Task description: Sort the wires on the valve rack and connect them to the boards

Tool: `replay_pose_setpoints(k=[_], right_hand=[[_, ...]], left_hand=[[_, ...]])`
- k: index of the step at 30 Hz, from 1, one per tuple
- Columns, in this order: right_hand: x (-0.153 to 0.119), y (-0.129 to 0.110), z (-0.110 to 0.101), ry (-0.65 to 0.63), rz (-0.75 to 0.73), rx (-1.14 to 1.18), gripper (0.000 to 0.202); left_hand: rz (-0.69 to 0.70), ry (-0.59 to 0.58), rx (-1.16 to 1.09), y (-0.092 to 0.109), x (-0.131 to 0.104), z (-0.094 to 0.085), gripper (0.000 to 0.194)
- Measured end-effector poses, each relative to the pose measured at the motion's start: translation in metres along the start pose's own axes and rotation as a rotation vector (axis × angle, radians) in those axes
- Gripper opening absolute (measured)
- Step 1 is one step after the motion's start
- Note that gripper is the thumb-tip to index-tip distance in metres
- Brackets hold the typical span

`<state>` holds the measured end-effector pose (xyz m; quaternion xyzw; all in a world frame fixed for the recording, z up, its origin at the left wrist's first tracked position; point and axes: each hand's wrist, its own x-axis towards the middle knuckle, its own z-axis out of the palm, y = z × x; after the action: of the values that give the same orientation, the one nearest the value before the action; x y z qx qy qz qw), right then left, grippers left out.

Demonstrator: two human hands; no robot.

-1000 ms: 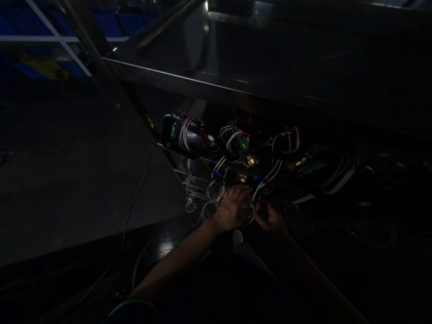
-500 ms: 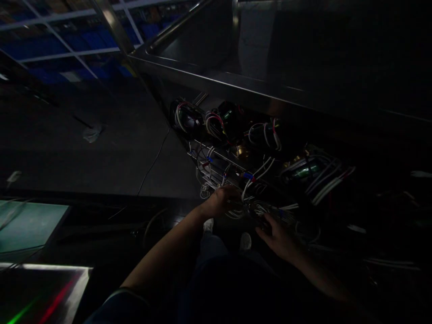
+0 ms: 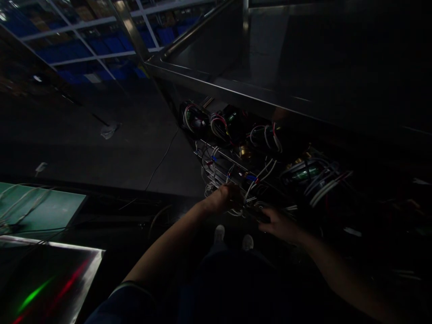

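In the dim head view, my left hand (image 3: 224,197) is closed at the edge of a tangle of wires, fingers curled away from me. What it holds is lost in shadow. My right hand (image 3: 279,224) is a little to the right and nearer to me, its thumb and fingers closed around something dark that I cannot make out. Pale wires (image 3: 255,183) rise from between the hands, by a blue connector (image 3: 251,178). Behind them sit dark units wound with wire coils (image 3: 219,126) and a brass-coloured fitting (image 3: 244,152).
A metal frame with a raised rim (image 3: 216,85) runs above the wiring. At the left are a pale green panel (image 3: 64,207) and a shiny metal sheet (image 3: 91,270). Shelving with blue bins (image 3: 111,44) stands beyond. A thin cable (image 3: 158,166) trails across the floor.
The view has shifted, so the surroundings sit further right. My right hand has turned slightly toward the wires; my left hand stays at the same part of the tangle.
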<state>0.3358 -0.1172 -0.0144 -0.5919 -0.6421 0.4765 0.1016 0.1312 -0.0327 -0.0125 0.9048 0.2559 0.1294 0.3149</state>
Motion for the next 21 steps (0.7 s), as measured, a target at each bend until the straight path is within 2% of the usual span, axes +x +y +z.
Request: replay_pose_setpoints(k=[3, 7, 9, 11, 13, 15, 18, 21], right_hand=[[0.003, 0.0, -0.001, -0.028, -0.004, 0.156, 0.025], [0.002, 0.003, 0.006, 0.01, -0.107, 0.223, 0.021], [0.0, 0.004, 0.01, 0.095, -0.13, 0.21, 0.023], [-0.002, 0.003, 0.014, 0.24, -0.119, 0.226, 0.025], [0.0, -0.001, 0.017, 0.413, -0.095, 0.235, 0.03], [0.006, -0.009, 0.022, 0.523, -0.08, 0.195, 0.035], [0.022, -0.025, 0.031, 0.548, -0.081, 0.168, 0.042], [0.037, -0.036, 0.039, 0.589, -0.086, 0.18, 0.042]], left_hand=[[0.011, -0.014, 0.013, -0.001, 0.003, -0.001, 0.004], [-0.006, -0.005, -0.113, -0.004, 0.0, -0.003, 0.01], [-0.028, -0.001, -0.167, -0.007, -0.004, -0.006, 0.016], [-0.054, 0.0, -0.176, -0.01, -0.009, -0.009, 0.018], [-0.07, -0.002, -0.142, -0.01, -0.013, -0.01, 0.015], [-0.067, -0.017, -0.082, -0.007, -0.015, -0.009, 0.013], [-0.07, -0.029, 0.07, 0.004, -0.02, -0.004, 0.016], [-0.054, 0.054, 0.233, 0.01, -0.043, 0.005, 0.016]])
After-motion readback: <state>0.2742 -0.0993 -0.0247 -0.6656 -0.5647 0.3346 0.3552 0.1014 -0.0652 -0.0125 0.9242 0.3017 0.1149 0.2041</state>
